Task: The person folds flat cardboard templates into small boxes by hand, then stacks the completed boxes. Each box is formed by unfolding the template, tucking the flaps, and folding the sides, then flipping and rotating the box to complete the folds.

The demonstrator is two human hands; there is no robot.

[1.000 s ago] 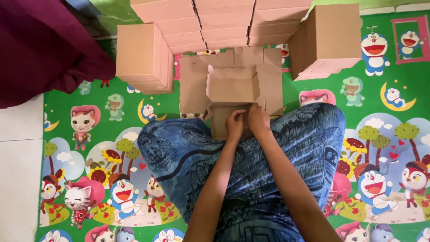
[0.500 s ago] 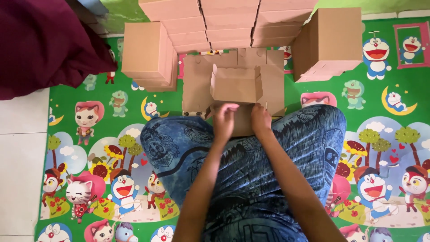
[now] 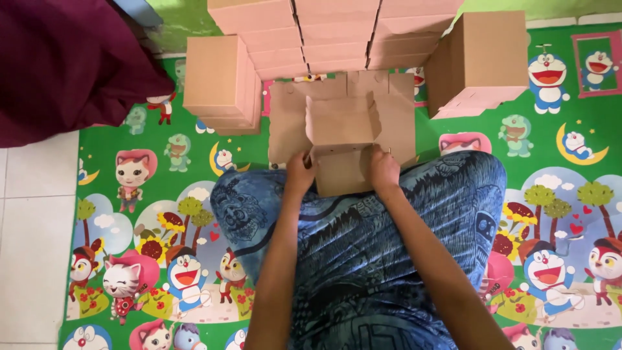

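A brown cardboard box blank (image 3: 342,139) lies half folded on the mat in front of my knees, one panel standing up, side flaps spread flat. My left hand (image 3: 299,172) grips its near left edge. My right hand (image 3: 385,170) grips its near right edge. Both forearms reach over my lap, which is covered in blue patterned cloth (image 3: 363,246).
Stacks of folded brown boxes stand at left (image 3: 220,84), at the back (image 3: 337,32) and at right (image 3: 483,61). A colourful cartoon play mat (image 3: 149,214) covers the floor. A dark red cloth (image 3: 65,65) lies at the upper left beside white tiles (image 3: 29,246).
My left hand has shifted from the middle of the near edge out to the box's left side. The view has drifted slightly.
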